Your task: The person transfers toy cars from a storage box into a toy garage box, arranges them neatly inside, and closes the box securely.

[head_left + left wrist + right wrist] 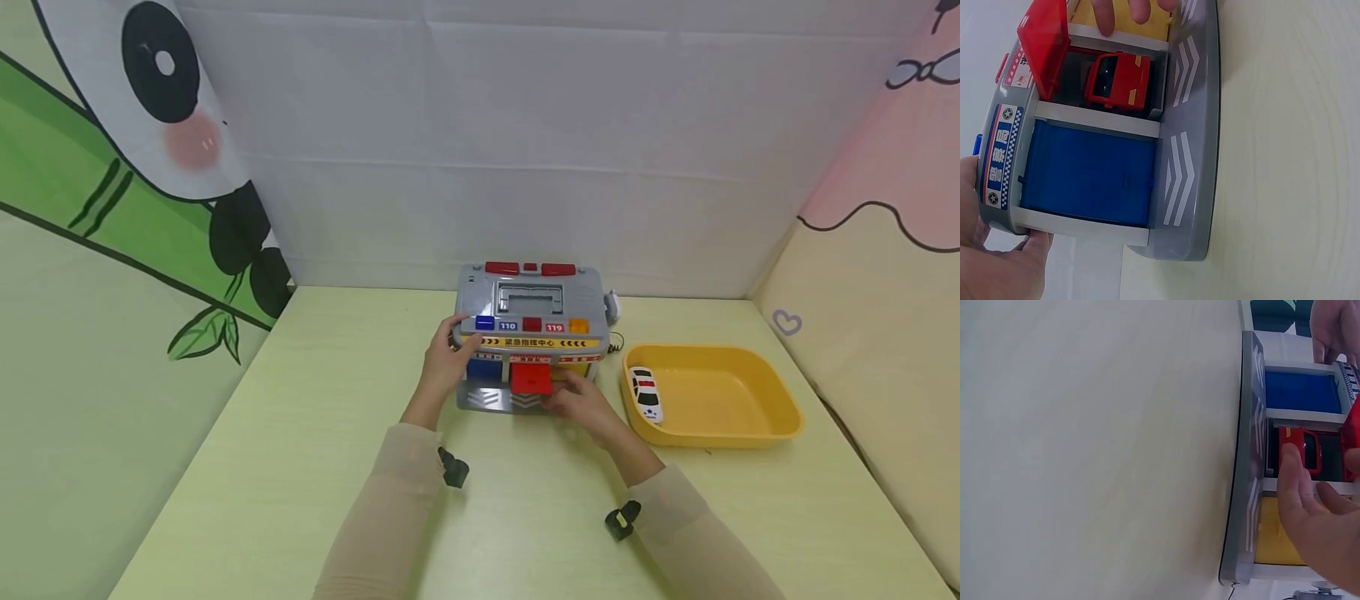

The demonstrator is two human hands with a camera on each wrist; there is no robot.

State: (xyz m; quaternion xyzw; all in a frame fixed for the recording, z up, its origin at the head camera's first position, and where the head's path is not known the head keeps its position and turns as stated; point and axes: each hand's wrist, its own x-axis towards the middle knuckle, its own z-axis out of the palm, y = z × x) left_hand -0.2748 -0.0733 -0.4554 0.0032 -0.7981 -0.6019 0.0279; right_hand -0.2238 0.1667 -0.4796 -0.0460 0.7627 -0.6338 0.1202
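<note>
A grey toy garage [472, 292] with coloured roof buttons stands near the back of the table. My left hand [442, 367] grips its left end, thumb on the front. The middle bay's red door [531, 379] is raised, and a red toy car [1125, 81] sits inside, front facing out. To the left, the blue door [1088, 172] is down; so is the yellow door [1274, 534] on the right. My right hand [588, 408] is at the middle and yellow bays, fingers extended. In the right wrist view a fingertip overlaps the car's front; contact is unclear.
On the right stands a yellow tray [720, 440] with a white toy police car [646, 396] at its left side. A grey part [612, 308] juts from the garage's right end, with a coiled dark cord [616, 342] below it. A white backdrop hangs behind.
</note>
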